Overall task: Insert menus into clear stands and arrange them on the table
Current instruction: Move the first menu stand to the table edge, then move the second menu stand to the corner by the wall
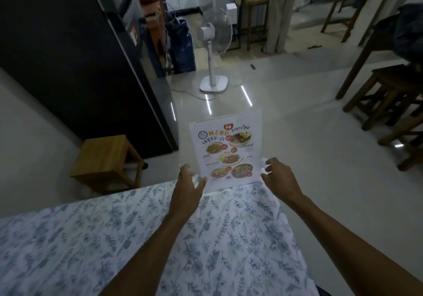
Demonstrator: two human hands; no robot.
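Note:
A clear stand (258, 117) holding a printed menu (226, 149) with food pictures stands upright at the far edge of the table (91, 238), which wears a blue floral cloth. My left hand (188, 181) is at the stand's lower left corner, fingers spread, thumb near the base. At the lower right corner is my right hand (278, 176), fingers curled and apart. Both hands flank the stand; whether they touch it is unclear.
A light wooden stool (107, 158) sits on the floor to the left past the table. A white standing fan (212, 43) and a black fridge (80, 55) are beyond. Dark wooden stools (389, 98) stand at the right. A person (279, 13) stands at the back.

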